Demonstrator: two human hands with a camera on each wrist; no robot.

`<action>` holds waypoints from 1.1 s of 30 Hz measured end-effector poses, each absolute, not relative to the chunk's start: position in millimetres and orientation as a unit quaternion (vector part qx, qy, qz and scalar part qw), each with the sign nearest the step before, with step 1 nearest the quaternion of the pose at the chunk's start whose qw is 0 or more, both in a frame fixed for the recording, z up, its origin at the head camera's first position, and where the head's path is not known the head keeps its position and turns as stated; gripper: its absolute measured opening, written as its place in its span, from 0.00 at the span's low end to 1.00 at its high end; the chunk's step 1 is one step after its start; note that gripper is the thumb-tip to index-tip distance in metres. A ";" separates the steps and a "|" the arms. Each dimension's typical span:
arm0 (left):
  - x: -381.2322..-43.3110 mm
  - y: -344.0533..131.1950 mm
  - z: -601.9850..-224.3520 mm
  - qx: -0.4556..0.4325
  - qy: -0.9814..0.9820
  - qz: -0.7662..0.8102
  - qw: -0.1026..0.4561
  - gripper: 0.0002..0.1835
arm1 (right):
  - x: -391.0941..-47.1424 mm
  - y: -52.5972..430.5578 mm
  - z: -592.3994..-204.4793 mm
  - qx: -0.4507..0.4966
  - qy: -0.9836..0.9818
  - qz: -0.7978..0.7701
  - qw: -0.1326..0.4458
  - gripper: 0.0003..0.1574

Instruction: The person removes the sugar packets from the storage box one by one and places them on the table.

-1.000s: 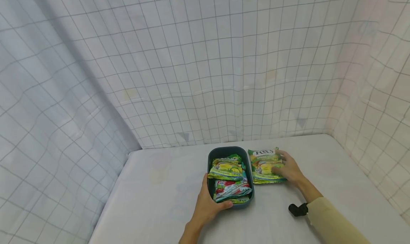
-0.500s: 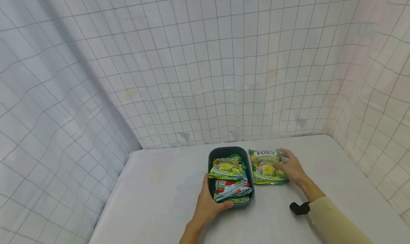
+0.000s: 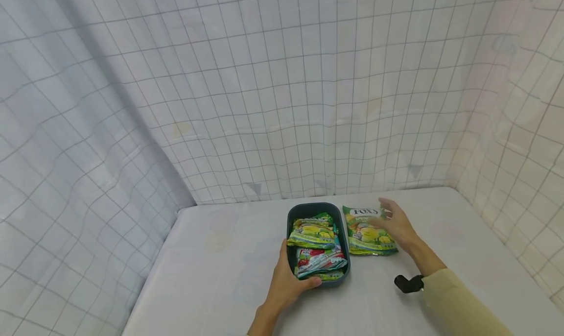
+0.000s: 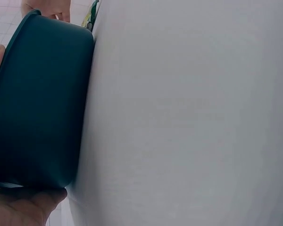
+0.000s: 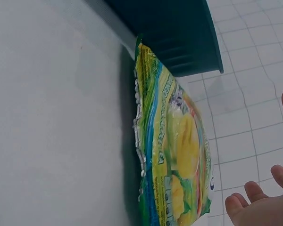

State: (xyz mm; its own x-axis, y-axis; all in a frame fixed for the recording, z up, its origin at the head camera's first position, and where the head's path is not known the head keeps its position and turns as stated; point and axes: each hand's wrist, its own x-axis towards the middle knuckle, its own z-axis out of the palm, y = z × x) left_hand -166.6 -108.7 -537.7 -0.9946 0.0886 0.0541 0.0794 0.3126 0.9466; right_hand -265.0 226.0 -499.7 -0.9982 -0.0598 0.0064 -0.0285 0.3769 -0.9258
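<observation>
My left hand (image 3: pixel 284 284) holds a dark teal plastic container (image 3: pixel 317 207) at its near left corner. In the left wrist view the fingers lie against one side wall of the container (image 4: pixel 42 103) and the thumb is at its rim. Inside it lie a yellow-green candy bag (image 3: pixel 312 234) and a red and white candy bag (image 3: pixel 318 258) over more packets. A Fox's candy bag (image 3: pixel 364 234) lies flat just right of the container. My right hand (image 3: pixel 400 229) hovers over that bag's right side, fingers spread, apart from the bag (image 5: pixel 177 150) in the right wrist view.
A white-covered table (image 3: pixel 211 277) carries everything. White grid-patterned curtains (image 3: pixel 282 106) enclose it at the back and both sides. A black strapped device (image 3: pixel 409 284) sits on the right wrist by a pale yellow sleeve (image 3: pixel 458 301).
My right hand has come off the right edge of the Fox's candy bag and risen over it, fingers empty. The left hand and the container have stayed in place.
</observation>
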 end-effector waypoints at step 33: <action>-165.1 -108.6 -538.0 0.050 0.811 0.583 0.008 0.71 | -253.7 138.1 -450.8 -0.153 0.747 -0.640 0.095 0.56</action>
